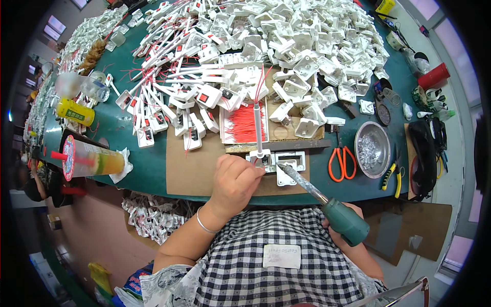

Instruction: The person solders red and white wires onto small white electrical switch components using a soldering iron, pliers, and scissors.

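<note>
My left hand [235, 181] is closed in a pinch at the near left edge of a white plastic housing [269, 162]. Whether a wire also lies between those fingertips is hidden. From the housing a white stem [259, 128] points away from me, with red wires [262, 84] coming out of its far end. Wrapped around the green handle of a soldering iron [347, 222] is my right hand [335, 233], mostly hidden behind it. The iron's tip reaches a second, open white housing part [290, 161], just right of the first; contact is unclear.
Red cut wires [246, 124] lie in a box beyond the housing. White housings [307, 41] pile up at the back; switch assemblies [169, 102] lie left. Orange-handled scissors [341, 162], a metal bowl [372, 148] and pliers [393, 176] are right. A drink cup [92, 158] lies left.
</note>
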Available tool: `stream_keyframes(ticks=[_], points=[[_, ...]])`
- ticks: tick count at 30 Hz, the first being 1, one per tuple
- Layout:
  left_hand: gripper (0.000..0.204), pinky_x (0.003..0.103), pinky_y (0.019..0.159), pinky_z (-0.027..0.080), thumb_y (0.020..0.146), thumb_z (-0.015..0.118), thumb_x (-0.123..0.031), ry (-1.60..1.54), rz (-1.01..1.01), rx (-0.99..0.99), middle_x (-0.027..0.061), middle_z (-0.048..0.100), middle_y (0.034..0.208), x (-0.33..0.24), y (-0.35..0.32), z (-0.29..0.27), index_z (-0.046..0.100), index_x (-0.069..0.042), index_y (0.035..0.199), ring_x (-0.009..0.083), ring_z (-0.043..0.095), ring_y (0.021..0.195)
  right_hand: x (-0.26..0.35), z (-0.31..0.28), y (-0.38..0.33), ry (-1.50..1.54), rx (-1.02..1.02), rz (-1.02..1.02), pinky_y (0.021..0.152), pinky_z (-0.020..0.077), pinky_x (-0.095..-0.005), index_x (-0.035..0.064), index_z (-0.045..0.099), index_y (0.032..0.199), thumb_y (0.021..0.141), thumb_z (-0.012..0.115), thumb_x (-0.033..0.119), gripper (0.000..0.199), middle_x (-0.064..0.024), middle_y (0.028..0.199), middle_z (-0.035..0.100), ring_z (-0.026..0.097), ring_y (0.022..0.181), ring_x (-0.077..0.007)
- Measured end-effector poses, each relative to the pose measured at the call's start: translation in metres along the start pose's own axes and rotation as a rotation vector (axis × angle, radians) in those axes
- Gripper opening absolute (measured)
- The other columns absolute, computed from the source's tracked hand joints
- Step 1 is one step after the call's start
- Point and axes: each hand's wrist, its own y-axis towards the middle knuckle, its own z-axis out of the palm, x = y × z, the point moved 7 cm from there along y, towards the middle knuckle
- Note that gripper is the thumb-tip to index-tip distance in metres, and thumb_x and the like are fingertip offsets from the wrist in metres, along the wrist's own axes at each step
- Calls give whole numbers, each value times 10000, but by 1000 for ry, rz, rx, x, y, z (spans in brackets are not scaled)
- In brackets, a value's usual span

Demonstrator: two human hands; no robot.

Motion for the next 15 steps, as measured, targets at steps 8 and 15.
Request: stream_keyframes(ticks=[8, 15], points=[[211, 356, 682, 390, 643, 749, -5, -8, -32, -37, 29, 568, 745, 4, 1, -1, 613, -90, 782, 222, 537, 702, 9, 8, 6, -74, 22, -90, 504, 485, -269, 23, 639, 794, 859, 597, 252, 241, -38, 607, 605, 616, 523, -162], [218, 357, 699, 398, 642, 749, -3, -8, -35, -37, 30, 571, 755, 3, 2, -3, 629, -88, 802, 221, 544, 720, 9, 11, 7, -81, 38, -135, 496, 488, -266, 11, 639, 823, 823, 617, 137, 128, -53, 632, 605, 624, 526, -158]])
